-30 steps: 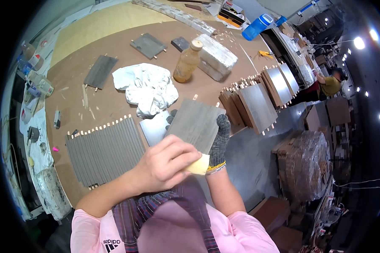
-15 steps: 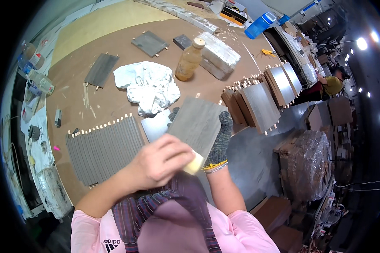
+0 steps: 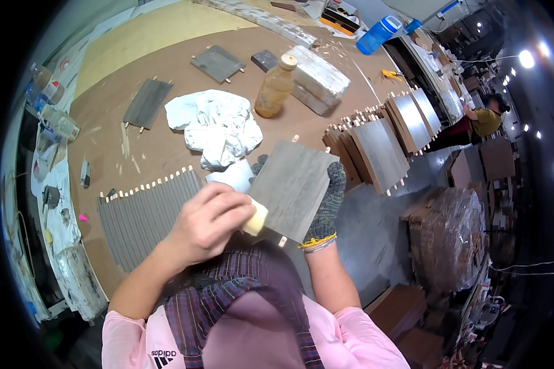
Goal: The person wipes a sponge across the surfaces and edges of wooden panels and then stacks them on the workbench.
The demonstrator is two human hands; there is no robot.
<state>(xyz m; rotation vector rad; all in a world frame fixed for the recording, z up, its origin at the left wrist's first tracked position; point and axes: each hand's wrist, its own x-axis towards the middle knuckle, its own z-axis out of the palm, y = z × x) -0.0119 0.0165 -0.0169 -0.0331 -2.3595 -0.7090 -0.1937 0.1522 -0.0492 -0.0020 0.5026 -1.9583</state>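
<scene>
Bare, my left hand (image 3: 208,224) pinches a pale yellow sponge (image 3: 255,216) beside the near left edge of a grey wood-grain panel (image 3: 294,187). Small wooden dowels stick out of the panel's two ends. My right hand (image 3: 329,206), in a dark knitted glove with a yellow cuff, grips that panel from beneath and along its right edge, and holds it tilted above the table. Glove fingertips show at its left edge too; the rest of the glove is hidden behind it. A row of similar panels (image 3: 144,215) stands on edge to the left of my left hand.
A crumpled white cloth (image 3: 218,126), a bottle of amber liquid (image 3: 276,86) and a wrapped block (image 3: 320,80) lie beyond the panel on the brown table (image 3: 117,104). Stacked dowelled panels (image 3: 378,150) stand at the right edge. Another person (image 3: 486,120) is far right.
My left hand has drawn the sponge leftward, from the panel's near end to its left edge. The panel has shifted slightly right, and a dowel at its near end now shows.
</scene>
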